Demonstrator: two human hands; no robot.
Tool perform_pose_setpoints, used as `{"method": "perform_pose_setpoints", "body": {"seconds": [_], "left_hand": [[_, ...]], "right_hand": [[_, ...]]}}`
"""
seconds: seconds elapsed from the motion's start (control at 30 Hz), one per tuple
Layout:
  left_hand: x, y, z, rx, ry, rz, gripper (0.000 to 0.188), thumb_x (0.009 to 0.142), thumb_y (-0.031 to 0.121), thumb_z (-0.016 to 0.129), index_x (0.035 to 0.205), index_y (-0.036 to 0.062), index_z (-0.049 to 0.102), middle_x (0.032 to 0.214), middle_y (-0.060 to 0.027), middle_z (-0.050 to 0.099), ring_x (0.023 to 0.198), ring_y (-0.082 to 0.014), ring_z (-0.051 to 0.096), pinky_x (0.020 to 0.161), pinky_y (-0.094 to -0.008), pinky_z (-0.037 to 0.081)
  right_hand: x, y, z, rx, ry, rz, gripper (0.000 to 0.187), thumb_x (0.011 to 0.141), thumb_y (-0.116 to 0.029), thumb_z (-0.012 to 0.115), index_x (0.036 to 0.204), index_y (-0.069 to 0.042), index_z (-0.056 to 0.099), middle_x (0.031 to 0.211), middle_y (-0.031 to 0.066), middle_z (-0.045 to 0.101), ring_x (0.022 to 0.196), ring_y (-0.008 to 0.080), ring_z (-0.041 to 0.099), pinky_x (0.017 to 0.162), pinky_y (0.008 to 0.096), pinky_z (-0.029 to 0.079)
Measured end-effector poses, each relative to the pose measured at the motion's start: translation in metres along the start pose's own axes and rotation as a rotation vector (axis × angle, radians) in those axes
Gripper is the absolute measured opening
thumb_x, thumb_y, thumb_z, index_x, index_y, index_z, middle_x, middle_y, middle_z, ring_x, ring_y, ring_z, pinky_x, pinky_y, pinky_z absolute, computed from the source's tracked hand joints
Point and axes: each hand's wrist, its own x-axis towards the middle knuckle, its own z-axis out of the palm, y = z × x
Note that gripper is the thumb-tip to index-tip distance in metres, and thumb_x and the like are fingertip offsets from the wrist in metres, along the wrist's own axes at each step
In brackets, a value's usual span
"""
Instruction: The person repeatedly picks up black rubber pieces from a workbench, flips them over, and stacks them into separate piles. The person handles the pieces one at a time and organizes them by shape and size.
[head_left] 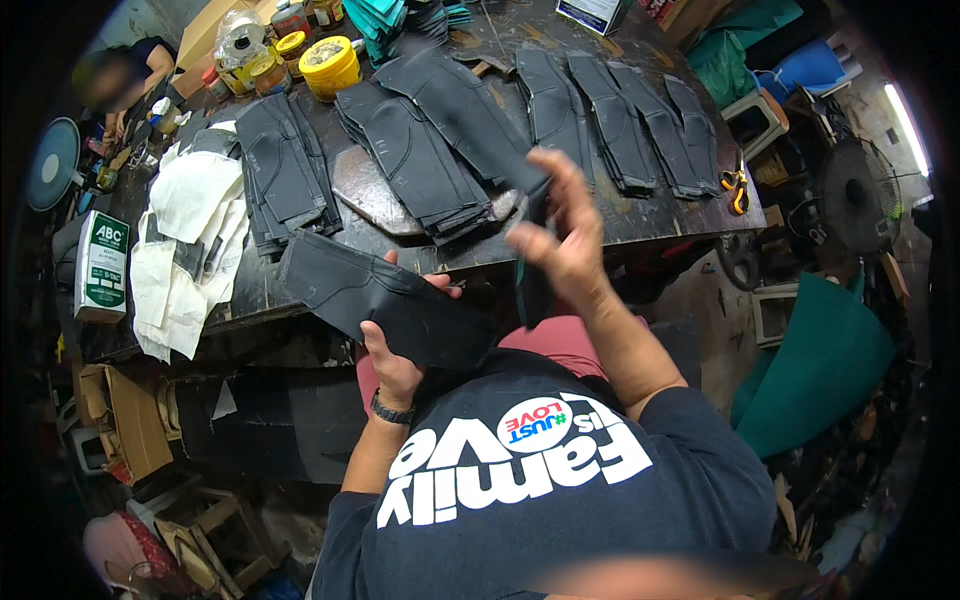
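Observation:
My left hand (pixel 395 365) is closed on a black cut panel (pixel 385 300), possibly leather-like sheet, with a faint curved line on it. Its thumb lies on the near edge and its fingers curl over the far edge. My right hand (pixel 570 235), smeared by motion, is raised at the table's front edge. A narrow black panel (pixel 534 290), seen nearly edge-on, hangs from between its thumb and fingers. Just beyond are stacks of similar black panels (pixel 420 165), the middle one lying on a stone-like slab (pixel 365 185).
More black panel stacks (pixel 610 125) line the dark table (pixel 660 225). Orange-handled cutters (pixel 737 190) lie at its right corner. White pieces (pixel 195 215), a tin (pixel 103 265) and a yellow tub (pixel 330 68) stand left. Another person (pixel 150 65) sits far left; a fan (pixel 860 195) stands right.

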Motion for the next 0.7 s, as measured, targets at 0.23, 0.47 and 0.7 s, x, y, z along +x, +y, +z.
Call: {"method": "perform_pose_setpoints", "body": {"seconds": [0.23, 0.47, 0.7], "left_hand": [[0.0, 0.001, -0.002, 0.082, -0.009, -0.114, 0.118, 0.082, 0.093, 0.021, 0.148, -0.004, 0.037, 0.131, -0.0232, 0.059, 0.118, -0.0328, 0.061, 0.102, -0.0439, 0.049], [-0.002, -0.002, -0.001, 0.08, -0.026, -0.221, 0.115, 0.086, 0.09, 0.017, 0.137, -0.007, 0.051, 0.133, -0.0222, 0.059, 0.119, -0.0322, 0.061, 0.102, -0.0454, 0.049], [-0.002, -0.006, -0.002, -0.053, -0.131, -0.218, 0.093, 0.097, 0.074, 0.03, 0.14, -0.0064, 0.048, 0.139, -0.0213, 0.056, 0.125, -0.0291, 0.058, 0.103, -0.041, 0.05]], "right_hand": [[0.122, 0.055, -0.07, -0.558, 0.376, -0.063, 0.071, 0.074, -0.04, 0.084, 0.13, -0.003, 0.06, 0.128, 0.0215, 0.06, 0.122, 0.0327, 0.057, 0.103, 0.0416, 0.046], [0.155, 0.163, -0.057, -1.349, 0.049, 0.232, 0.086, 0.099, -0.061, 0.044, 0.16, -0.008, 0.018, 0.163, 0.0292, 0.017, 0.152, 0.0443, 0.013, 0.119, 0.0626, 0.012], [0.15, 0.175, -0.067, -1.218, 0.287, -0.171, 0.065, 0.099, -0.046, 0.054, 0.15, -0.008, 0.042, 0.153, 0.0238, 0.04, 0.143, 0.0402, 0.036, 0.114, 0.062, 0.025]]}}
